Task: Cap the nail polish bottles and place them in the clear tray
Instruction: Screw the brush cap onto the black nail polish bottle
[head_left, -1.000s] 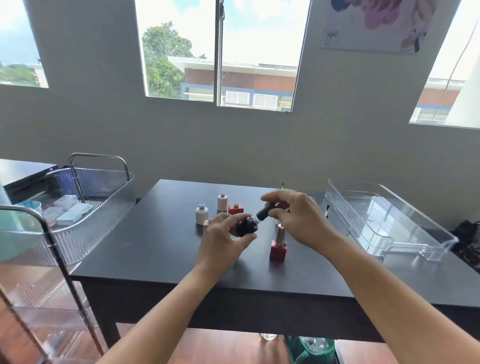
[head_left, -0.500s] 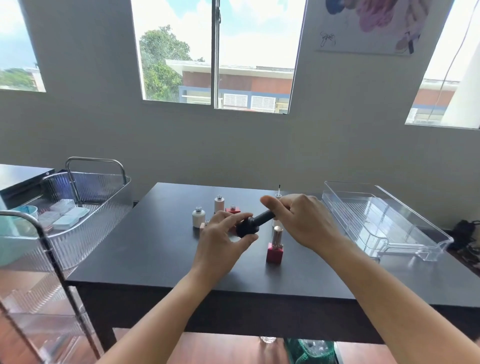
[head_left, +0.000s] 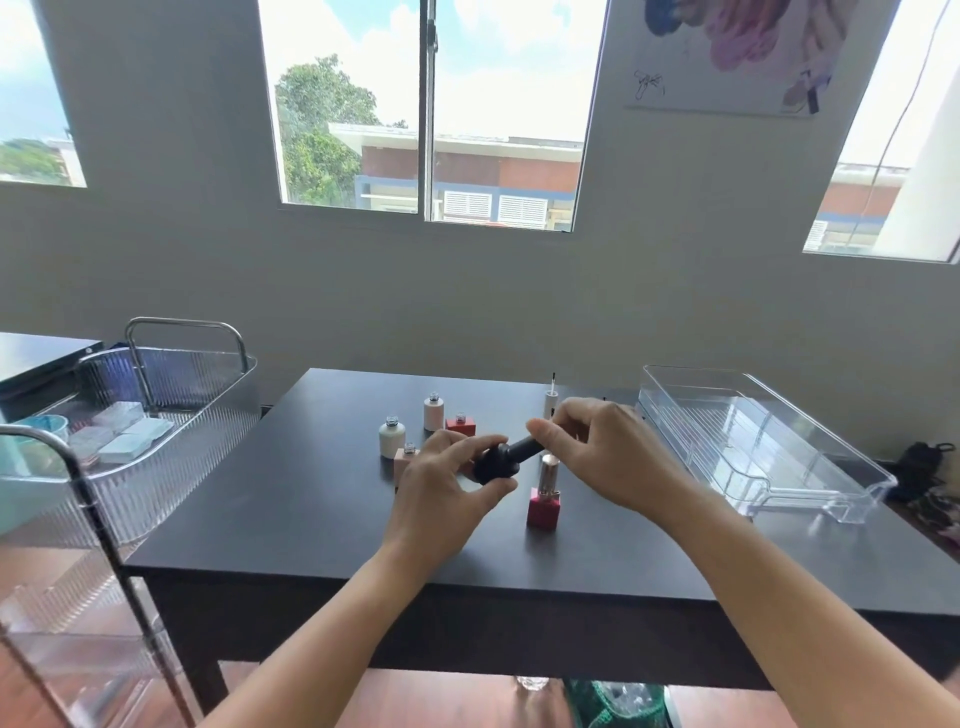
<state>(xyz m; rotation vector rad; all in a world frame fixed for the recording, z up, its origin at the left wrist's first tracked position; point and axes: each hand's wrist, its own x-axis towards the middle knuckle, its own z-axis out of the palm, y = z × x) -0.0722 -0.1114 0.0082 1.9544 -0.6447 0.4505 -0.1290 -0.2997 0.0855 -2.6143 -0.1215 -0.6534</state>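
Above the middle of the dark table (head_left: 311, 519), my left hand (head_left: 441, 493) grips a round black nail polish bottle (head_left: 494, 465). My right hand (head_left: 602, 452) pinches the black cap (head_left: 524, 448), which sits on the bottle's neck and points up to the right. A capped crimson square bottle (head_left: 544, 506) with a metallic cap stands just below my hands. Behind them stand uncapped bottles: two white round ones (head_left: 391, 437) (head_left: 433, 411), a red square one (head_left: 461, 425) and a pale pink one (head_left: 405, 460). A white cap with its brush up (head_left: 551, 400) stands behind my right hand. The clear tray (head_left: 779, 452) lies empty at the right.
A clear ribbed trolley (head_left: 171, 415) with metal handles stands left of the table and holds small packets. A dark bag (head_left: 922, 473) lies on the floor at the far right. The wall with windows rises behind the table.
The black cap has come down onto the black bottle's neck, and my two hands have drawn closer together. The bottles on the table have not moved.
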